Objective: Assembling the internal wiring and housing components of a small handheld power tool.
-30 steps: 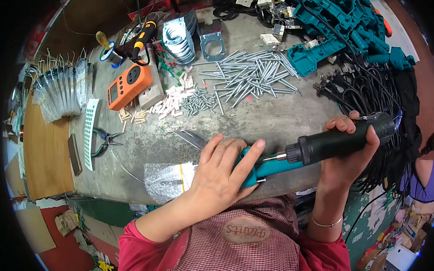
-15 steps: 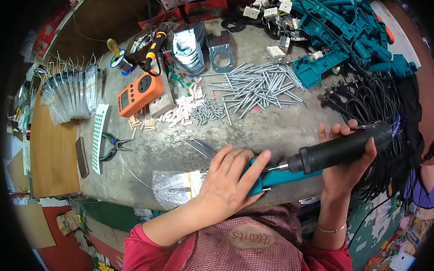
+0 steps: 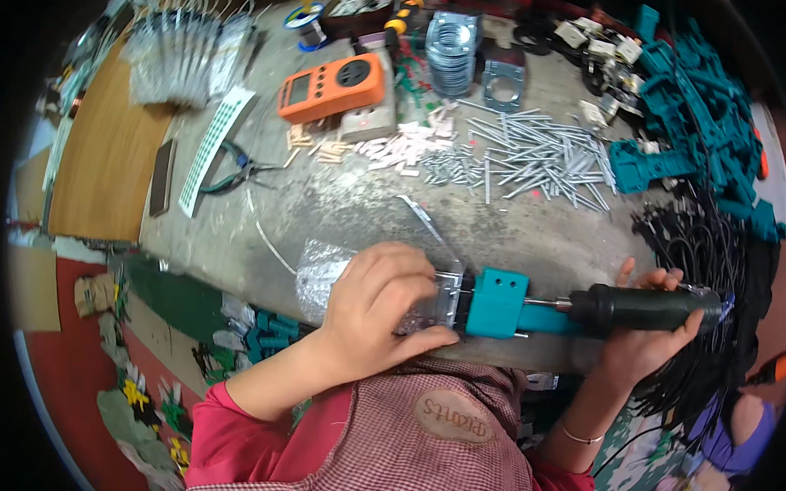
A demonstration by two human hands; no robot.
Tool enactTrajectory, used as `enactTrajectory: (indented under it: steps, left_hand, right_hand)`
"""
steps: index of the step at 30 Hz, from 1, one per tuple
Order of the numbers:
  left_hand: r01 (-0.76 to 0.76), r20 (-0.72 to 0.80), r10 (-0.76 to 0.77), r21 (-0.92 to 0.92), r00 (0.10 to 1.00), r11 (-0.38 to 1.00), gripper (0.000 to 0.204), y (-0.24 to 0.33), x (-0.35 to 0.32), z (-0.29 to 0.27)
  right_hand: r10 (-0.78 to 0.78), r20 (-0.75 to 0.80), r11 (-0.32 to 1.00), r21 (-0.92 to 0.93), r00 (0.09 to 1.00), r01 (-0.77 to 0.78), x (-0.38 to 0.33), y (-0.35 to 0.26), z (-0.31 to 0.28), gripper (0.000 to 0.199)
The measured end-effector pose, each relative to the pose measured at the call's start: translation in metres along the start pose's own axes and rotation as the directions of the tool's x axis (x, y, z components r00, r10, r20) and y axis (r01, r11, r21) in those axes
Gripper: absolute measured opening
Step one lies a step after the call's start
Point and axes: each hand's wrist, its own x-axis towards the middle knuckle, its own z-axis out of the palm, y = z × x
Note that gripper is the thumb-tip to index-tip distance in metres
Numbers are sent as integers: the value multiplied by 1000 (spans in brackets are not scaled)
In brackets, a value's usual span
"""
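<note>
Both hands, left (image 3: 382, 301) pinching the teal housing (image 3: 495, 303), right (image 3: 645, 336) gripping the black driver (image 3: 646, 308), now sit lower.

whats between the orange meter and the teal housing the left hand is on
In the head view, small pale connectors and bare grey benchtop separate the orange meter from the teal housing.

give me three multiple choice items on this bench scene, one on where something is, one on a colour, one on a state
1. Where does the orange meter lie?
A. at the far side of the bench
B. in the left hand
C. on the floor

2. What colour is the block at the tool's tip?
A. yellow
B. teal
C. white

3. What is the right hand doing?
A. resting flat on the bench
B. hanging free
C. gripping the black tool

Answers:
1 A, the orange meter sits far up the bench, away from the left hand.
2 B, the block is teal.
3 C, the right hand wraps its fingers round the black tool.
</note>
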Motion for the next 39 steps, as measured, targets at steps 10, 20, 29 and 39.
enactTrajectory:
  steps: [10, 20, 29, 39]
  left_hand:
    - [97, 135, -99, 21, 986, 995, 73, -5, -3, 8]
    - [133, 201, -111, -100, 973, 986, 65, -17, 6, 10]
    - [108, 200, -85, -111, 976, 988, 65, -18, 7, 8]
    - [56, 263, -36, -68, 964, 996, 65, -15, 8, 4]
  right_hand:
    - [116, 92, 982, 139, 989, -129, 5, -1, 1, 42]
    - [202, 129, 971, 99, 971, -215, 17, -5, 16, 37]
    - [219, 57, 974, 40, 974, -222, 21, -3, 18, 35]
    - [55, -16, 998, -19, 998, -55, 17, -6, 29, 38]
